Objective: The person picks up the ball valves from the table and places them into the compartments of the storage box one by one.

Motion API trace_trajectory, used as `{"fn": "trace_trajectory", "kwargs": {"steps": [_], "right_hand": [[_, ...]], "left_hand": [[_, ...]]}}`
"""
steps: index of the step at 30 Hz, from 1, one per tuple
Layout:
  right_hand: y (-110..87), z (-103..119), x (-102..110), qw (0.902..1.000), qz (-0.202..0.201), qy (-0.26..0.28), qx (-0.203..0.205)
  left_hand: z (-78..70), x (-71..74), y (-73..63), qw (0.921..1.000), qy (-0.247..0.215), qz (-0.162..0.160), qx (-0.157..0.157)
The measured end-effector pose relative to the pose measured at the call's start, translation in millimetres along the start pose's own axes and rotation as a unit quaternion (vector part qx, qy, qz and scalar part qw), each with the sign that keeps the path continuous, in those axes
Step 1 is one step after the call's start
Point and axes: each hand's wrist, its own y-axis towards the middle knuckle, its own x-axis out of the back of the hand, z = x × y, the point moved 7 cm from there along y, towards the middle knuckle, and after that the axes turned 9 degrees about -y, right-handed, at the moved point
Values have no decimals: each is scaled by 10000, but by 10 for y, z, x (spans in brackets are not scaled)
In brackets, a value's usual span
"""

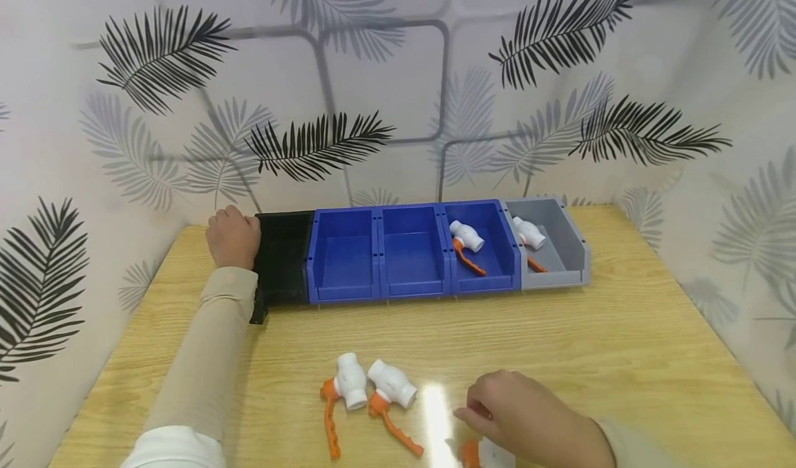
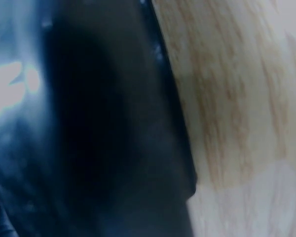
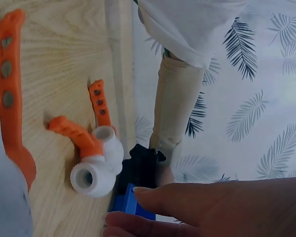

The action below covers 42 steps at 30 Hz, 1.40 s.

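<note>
My left hand (image 1: pixel 233 238) grips the left side wall of the black bin (image 1: pixel 282 292) at the row's left end; its fingertips are hidden. The bin's dark surface (image 2: pixel 89 128) fills much of the left wrist view. My right hand (image 1: pixel 528 416) is over the table at the front right, fingers loosely bent, thumb (image 3: pixel 170 200) and forefinger apart with nothing between. Below it lies a white ball valve (image 1: pixel 497 455) with an orange handle, partly covered by the hand. Two similar ball valves, one left (image 1: pixel 351 381) and one right (image 1: pixel 393 384), lie side by side at the front middle.
Beside the black bin stand three blue bins (image 1: pixel 345 292) and a grey bin (image 1: pixel 553 279) in a row. The rightmost blue bin holds a ball valve (image 1: pixel 468 236), as the grey one does (image 1: pixel 529 233). A leaf-patterned wall (image 1: pixel 404 74) rises behind the wooden table (image 1: pixel 622 357).
</note>
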Motion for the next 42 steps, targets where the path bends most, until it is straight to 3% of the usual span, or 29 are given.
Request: {"fn": "trace_trajectory", "kwargs": {"steps": [3, 10, 16, 23, 29, 42], "right_hand": [[-47, 66, -92, 9990, 441, 94, -44], [-108, 196, -309, 9969, 748, -31, 240], [-128, 244, -555, 9887, 1394, -360, 419], [-117, 299, -674, 9870, 1169, -807, 757], [-98, 280, -739, 9909, 995, -620, 658], [-73, 255, -819, 9890, 868, -1122, 428]], "left_hand": [[4, 3, 4, 10000, 0, -7, 7], [11, 10, -3, 9999, -81, -126, -2], [-11, 26, -10, 9997, -113, -192, -39], [-15, 18, -2, 9995, -115, -275, -109], [2, -1, 8, 9996, -102, -239, -91], [3, 12, 0, 9997, -87, -198, -103]]}}
